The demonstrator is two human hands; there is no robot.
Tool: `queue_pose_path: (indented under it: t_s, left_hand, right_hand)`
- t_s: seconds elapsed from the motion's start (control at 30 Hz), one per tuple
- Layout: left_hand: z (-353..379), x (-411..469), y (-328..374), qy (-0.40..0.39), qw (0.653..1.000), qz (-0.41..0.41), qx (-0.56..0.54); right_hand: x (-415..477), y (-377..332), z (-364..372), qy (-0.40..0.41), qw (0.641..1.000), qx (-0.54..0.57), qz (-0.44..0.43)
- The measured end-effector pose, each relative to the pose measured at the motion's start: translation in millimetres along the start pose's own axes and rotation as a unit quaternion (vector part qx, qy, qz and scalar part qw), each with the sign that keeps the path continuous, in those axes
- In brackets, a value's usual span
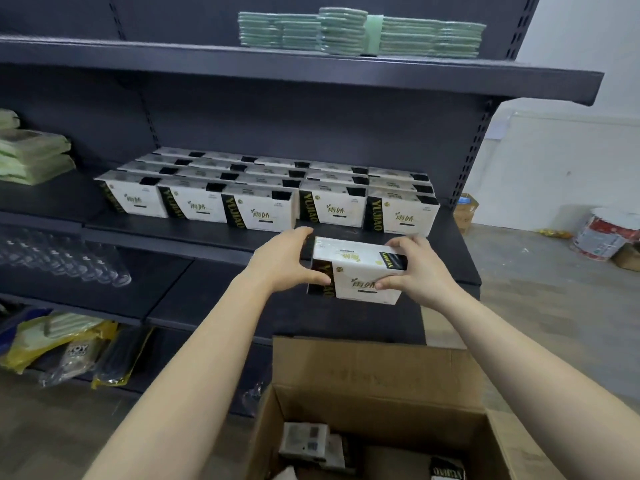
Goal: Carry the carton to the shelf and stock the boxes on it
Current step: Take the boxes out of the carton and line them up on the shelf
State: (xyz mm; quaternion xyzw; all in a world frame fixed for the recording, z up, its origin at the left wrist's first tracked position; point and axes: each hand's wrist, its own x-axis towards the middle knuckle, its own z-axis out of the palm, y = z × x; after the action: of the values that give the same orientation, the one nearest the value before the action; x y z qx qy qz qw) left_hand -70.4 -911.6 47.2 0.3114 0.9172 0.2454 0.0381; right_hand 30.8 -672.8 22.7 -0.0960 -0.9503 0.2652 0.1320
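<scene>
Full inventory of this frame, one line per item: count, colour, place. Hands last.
held box: one, white and black, before the middle shelf's edge
shelved boxes: front row of five, more rows behind, white and black, middle shelf
carton: one, brown, open, bottom of view
boxes in carton: at least two, white and black
shelf unit: one, dark grey, ahead
green packs: several stacks, top shelf
green bags: a few, middle level, far left
clear containers: cluster, blurred, lower left shelf
yellow bags: a few, bottom left shelf
drum: one, white and red, floor far right
left hand: grips held box's left end
right hand: grips its right end
</scene>
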Motion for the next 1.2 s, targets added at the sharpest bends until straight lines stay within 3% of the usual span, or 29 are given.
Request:
queue_pose_path:
  t_s: [0.47,0.73,1.2]
  left_hand:
    - [-34.0,47.1,-67.9,-0.08,0.996,0.03,0.018]
    - [-28.1,64.1,-86.3,-0.093,0.995,0.032,0.024]
    - [-20.4,92.9,-101.1,-0.111,0.993,0.035,0.024]
  right_hand:
    - [81.2,-41.9,33.3,0.058,0.99,-0.078,0.098]
    - [105.6,-46.8,66.7,0.109,0.981,-0.153,0.053]
    - [148.5,-39.5,86.4,0.125,0.971,-0.189,0.077]
